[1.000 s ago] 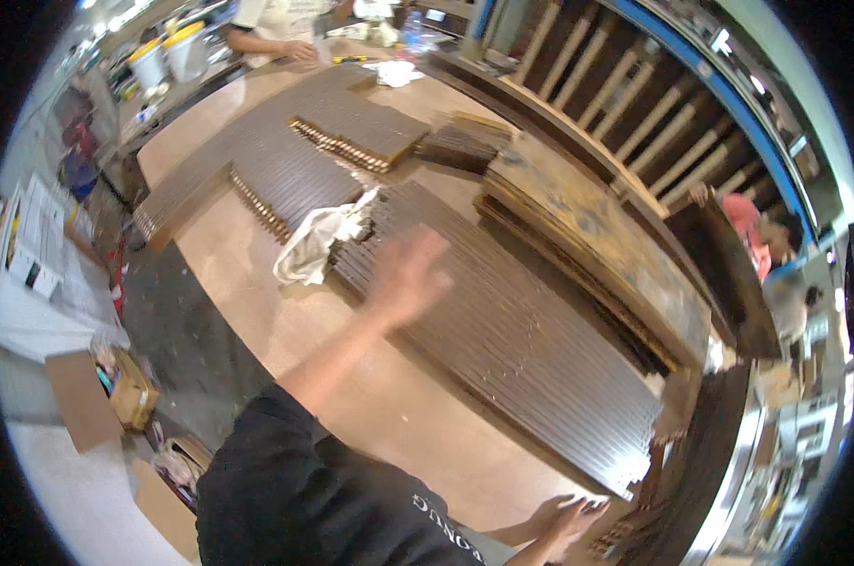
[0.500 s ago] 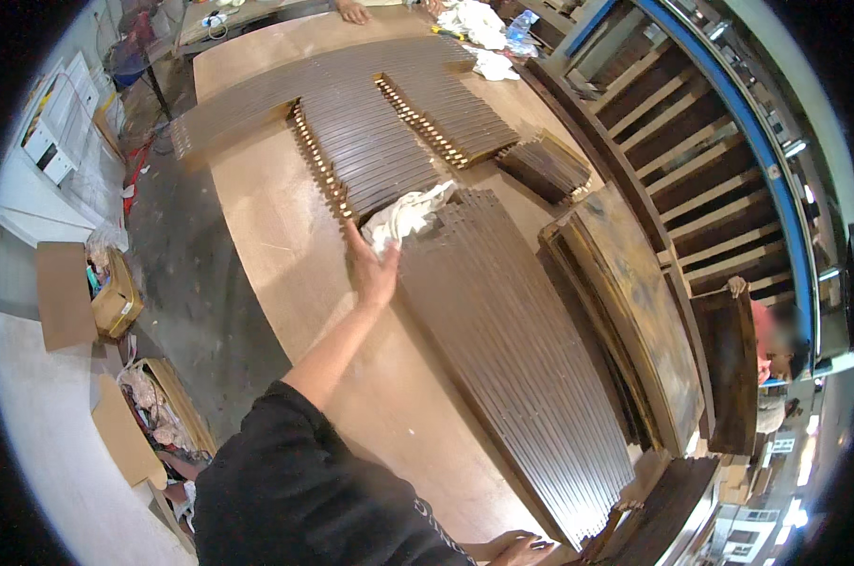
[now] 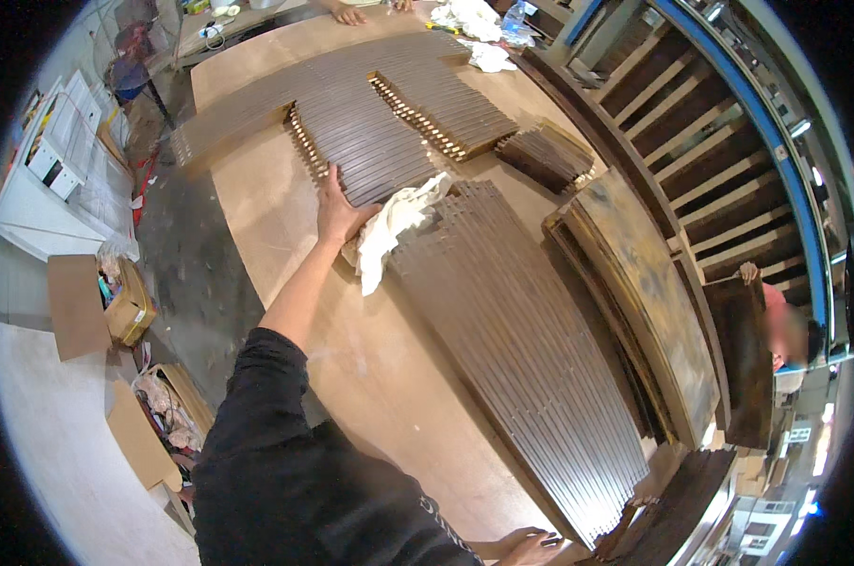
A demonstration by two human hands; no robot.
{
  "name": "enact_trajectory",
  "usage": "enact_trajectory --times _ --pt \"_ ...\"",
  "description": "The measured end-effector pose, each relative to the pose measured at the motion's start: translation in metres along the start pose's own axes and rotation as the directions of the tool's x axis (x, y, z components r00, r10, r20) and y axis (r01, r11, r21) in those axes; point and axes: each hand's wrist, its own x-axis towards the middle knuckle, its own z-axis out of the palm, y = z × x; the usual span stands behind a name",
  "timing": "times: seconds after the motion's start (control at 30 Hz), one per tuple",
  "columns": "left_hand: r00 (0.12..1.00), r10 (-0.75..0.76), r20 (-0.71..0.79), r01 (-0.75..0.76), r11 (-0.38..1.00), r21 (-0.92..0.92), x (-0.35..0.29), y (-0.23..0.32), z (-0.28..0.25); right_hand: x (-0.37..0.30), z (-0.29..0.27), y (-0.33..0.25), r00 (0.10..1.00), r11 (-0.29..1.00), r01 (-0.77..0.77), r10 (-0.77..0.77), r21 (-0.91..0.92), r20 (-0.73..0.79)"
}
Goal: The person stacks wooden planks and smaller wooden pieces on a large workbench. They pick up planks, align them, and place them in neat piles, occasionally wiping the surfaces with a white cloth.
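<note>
My left hand [image 3: 340, 215] reaches up the table with thumb and fingers spread. It touches the near end of a group of dark brown slats [image 3: 380, 156] with a stepped, toothed edge. Just right of that hand, a crumpled white cloth [image 3: 398, 222] lies over the corner of a long stack of dark slats [image 3: 521, 349], which runs toward me. At the lower edge, my right hand [image 3: 529, 547] is beside the near end of this long stack. Its fingers look curled around a small dark thing that I cannot make out; part of the hand is cut off.
A small slat bundle [image 3: 545, 158] and stacked panels [image 3: 648, 292] lie to the right. Another person's hand [image 3: 349, 15] rests at the far edge. At right, a person holds a dark panel [image 3: 736, 358]. Open cardboard boxes [image 3: 130, 302] stand on the floor at left.
My left hand has moved up and left, away from the cloth, onto the end of the slats. The cloth now hangs lower over the corner. My right hand has barely moved.
</note>
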Motion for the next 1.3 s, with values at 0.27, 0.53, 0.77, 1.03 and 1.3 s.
enact_trajectory --times 0.27,0.53,0.77,1.03,1.3 --pt "0.996 0.039 -0.082 -0.028 0.991 0.129 0.003 -0.009 -0.004 0.010 0.008 0.013 0.995 0.996 -0.081 0.079 0.047 0.058" --pt "0.969 -0.024 0.246 -0.062 0.941 0.334 -0.023 -0.059 -0.112 0.010 0.042 0.040 0.989 0.946 -0.082 0.116 0.314 -0.092" --pt "0.846 0.364 0.390 -0.506 0.778 0.373 -0.026 -0.037 -0.075 -0.005 0.009 0.037 0.990 0.965 -0.117 0.131 0.236 -0.044" --pt "0.937 0.315 0.155 -0.286 0.941 -0.183 -0.073 -0.072 -0.127 0.006 0.051 0.004 0.964 0.954 -0.113 0.173 0.279 -0.202" --pt "0.586 0.458 0.668 -0.304 0.889 -0.343 -0.232 0.019 -0.203 -0.004 0.042 0.029 0.894 0.692 0.080 0.269 0.717 -0.359"
